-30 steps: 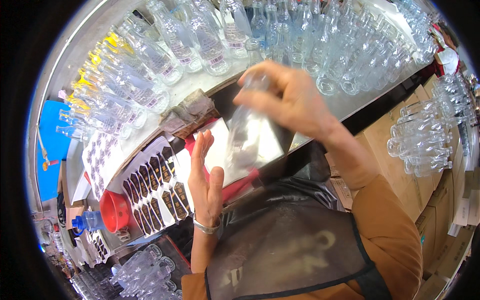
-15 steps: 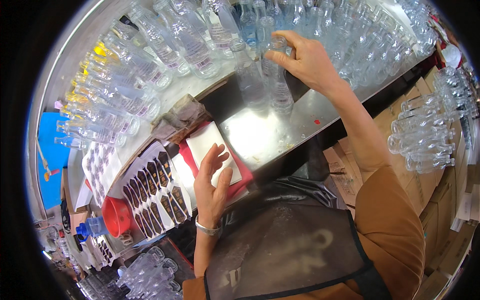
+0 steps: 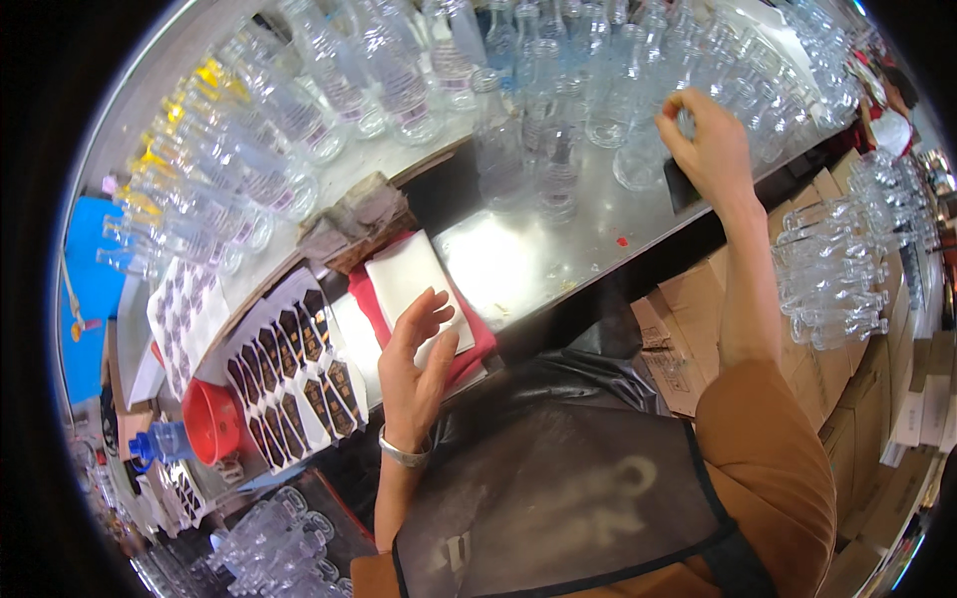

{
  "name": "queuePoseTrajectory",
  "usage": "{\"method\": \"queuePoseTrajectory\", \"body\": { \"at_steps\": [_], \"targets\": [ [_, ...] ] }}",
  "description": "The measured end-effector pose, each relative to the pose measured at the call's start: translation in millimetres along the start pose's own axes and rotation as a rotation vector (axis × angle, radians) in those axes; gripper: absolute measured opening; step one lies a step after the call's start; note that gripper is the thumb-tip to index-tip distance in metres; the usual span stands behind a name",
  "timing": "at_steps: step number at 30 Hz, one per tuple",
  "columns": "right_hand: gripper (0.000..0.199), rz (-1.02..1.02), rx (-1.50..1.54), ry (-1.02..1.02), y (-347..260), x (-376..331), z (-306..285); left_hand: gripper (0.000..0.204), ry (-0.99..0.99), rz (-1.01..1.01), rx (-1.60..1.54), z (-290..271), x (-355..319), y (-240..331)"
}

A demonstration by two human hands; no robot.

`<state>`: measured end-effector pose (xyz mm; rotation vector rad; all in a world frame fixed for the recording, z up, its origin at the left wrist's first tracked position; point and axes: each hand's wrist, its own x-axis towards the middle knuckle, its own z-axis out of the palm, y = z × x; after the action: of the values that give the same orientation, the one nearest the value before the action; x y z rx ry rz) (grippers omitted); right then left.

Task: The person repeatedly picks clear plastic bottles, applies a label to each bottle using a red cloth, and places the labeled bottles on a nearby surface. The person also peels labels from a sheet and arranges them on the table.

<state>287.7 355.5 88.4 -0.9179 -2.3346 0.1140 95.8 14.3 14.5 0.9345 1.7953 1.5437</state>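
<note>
Half a second ago my right hand was around the clear bottle; now that bottle stands released on the metal table, just beside a second bottle to its left, and my right hand has moved right, to the crowded bottles at the far side. The released bottle is upright, long axis vertical, mouth up. My right thumb and fingers curl toward each other with glass showing between them; I cannot tell whether they grip it. My left hand stays loosely spread, holding nothing, near the white pad on the red cloth.
</note>
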Motion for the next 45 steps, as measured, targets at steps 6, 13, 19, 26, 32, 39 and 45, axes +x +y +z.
{"method": "queuePoseTrajectory", "body": {
  "at_steps": [6, 13, 19, 26, 32, 39, 45],
  "targets": [
    [0.016, -0.233, 0.462, -0.291, -115.4, 3.1, -35.0, 0.071, -0.024, 0.173, 0.193, -4.0, 9.1, 18.0],
    [0.044, -0.27, 1.034, -0.331, -195.7, 40.6, 88.7, 0.09, 0.093, 0.122, -0.051, -19.2, 24.6, 13.9],
    [0.049, -0.073, 1.008, -0.684, -198.5, -50.2, 133.5, 0.07, 0.199, 0.019, -0.187, -38.5, 28.9, -32.1],
    [0.051, -0.148, 0.911, -0.499, -201.9, -108.3, 90.5, 0.063, 0.234, -0.084, -0.167, -42.6, 9.6, -16.1],
    [0.053, -0.074, 0.951, -0.742, -197.6, -99.2, 110.0, 0.055, 0.359, 0.051, -0.024, -47.5, -4.3, 19.9],
    [0.053, -0.073, 0.945, -0.671, -198.5, -104.9, 113.3, 0.056, 0.343, 0.019, -0.041, -38.3, 6.6, -20.5],
    [0.05, -0.106, 0.888, -0.595, -203.5, -108.6, 115.4, 0.055, 0.31, -0.018, -0.113, -46.3, 7.0, -28.5]
  ]
}}
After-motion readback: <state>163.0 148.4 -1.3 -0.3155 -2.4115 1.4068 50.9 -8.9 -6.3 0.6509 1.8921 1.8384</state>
